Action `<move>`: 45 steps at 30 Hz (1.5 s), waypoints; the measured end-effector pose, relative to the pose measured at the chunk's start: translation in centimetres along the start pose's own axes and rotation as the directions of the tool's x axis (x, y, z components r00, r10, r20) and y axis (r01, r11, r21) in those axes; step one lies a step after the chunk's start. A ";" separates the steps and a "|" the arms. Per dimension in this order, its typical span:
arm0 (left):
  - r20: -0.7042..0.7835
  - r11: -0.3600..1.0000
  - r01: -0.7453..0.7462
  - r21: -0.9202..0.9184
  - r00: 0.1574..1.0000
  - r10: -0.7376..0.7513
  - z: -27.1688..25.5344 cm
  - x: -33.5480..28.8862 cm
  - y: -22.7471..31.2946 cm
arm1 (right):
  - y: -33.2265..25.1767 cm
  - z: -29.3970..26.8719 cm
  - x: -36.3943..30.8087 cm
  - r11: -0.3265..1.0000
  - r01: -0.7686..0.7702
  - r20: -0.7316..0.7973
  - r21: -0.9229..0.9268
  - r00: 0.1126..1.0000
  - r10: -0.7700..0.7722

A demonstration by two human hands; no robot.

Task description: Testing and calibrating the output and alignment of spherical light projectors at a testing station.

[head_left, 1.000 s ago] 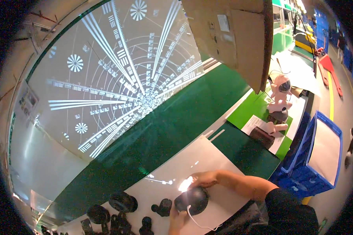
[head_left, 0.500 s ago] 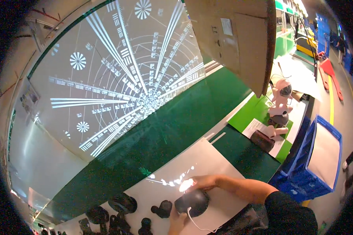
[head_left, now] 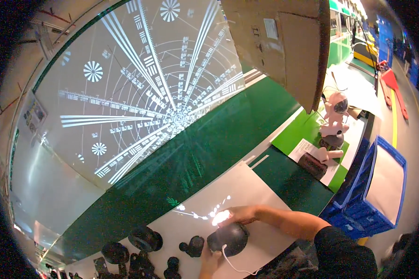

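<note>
A dark, rounded projector (head_left: 228, 240) with a white cable sits on the white board (head_left: 260, 190) close in front of me. My right hand (head_left: 241, 215) rests over its far side, fingers closed beside a very bright patch of light (head_left: 221, 217). On the near left side, my left hand (head_left: 211, 263) grips the same body; part of that hand is cut off by the lower edge. Ahead, a large pale screen (head_left: 74, 153) carries a projected white test chart of lines, arcs and spoked circles. Just left of the projector lies a small black rounded part (head_left: 194, 246).
More black rounded pieces (head_left: 145, 238) stand along the board to the left. A big cardboard box (head_left: 284, 51) looms at the upper right. Beyond the green table (head_left: 237, 121), a white and dark device (head_left: 335, 116) stands on a green sheet. A blue crate (head_left: 358, 204) is at the right.
Both hands stay on the projector with hardly any movement. The chart on the screen has shifted very slightly, and its faint reflection on the green table looks stronger.
</note>
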State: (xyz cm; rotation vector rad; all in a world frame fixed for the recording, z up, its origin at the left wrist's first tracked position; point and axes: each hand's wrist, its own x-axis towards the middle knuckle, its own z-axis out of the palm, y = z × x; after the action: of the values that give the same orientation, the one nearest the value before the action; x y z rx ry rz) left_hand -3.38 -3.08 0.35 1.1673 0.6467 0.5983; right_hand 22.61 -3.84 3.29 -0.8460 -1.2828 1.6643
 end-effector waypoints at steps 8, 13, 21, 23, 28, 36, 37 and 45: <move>-0.035 0.995 -0.009 0.104 0.999 0.012 0.0 0.1 0.2 | -2.2 0.0 -1.0 0.980 -0.164 0.028 0.114 0.986 0.162; -0.052 0.999 0.037 -0.024 0.998 -0.038 1.9 -0.3 1.0 | 2.6 -2.0 -0.5 0.977 0.203 0.090 -0.057 0.976 -0.198; -0.007 0.994 -0.018 0.109 1.000 0.019 -1.0 -0.4 -0.7 | -2.4 -0.6 -3.6 0.997 -0.043 0.056 -0.058 0.997 0.046; 0.050 0.995 -0.054 0.086 0.998 0.050 -0.1 0.5 -0.1 | -0.5 -2.1 -5.0 0.942 0.042 0.069 -0.332 0.997 -0.020; 0.146 0.964 -0.194 0.182 0.975 0.169 -1.1 1.2 0.0 | 0.6 -0.8 -5.1 0.933 0.049 0.017 -0.356 0.999 -0.046; 0.140 0.982 -0.165 0.089 0.978 0.152 0.3 2.0 -0.4 | 1.0 -1.9 -5.2 0.973 0.074 0.021 -0.220 0.997 -0.071; 0.158 0.972 -0.201 0.125 0.971 0.180 0.3 2.2 -0.4 | 1.2 -2.1 -5.1 0.978 0.073 0.038 -0.197 0.997 -0.067; 0.109 0.944 -0.324 0.067 0.943 0.316 -0.3 2.5 -0.3 | 0.3 -1.9 -5.1 0.978 0.205 -0.125 -0.040 0.970 -0.209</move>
State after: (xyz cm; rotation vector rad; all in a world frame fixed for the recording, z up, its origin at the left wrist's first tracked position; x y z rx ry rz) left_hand -1.91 -1.18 -0.38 1.3852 0.4036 0.7896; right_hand 26.34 -7.73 2.55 -0.7932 -1.2611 1.4088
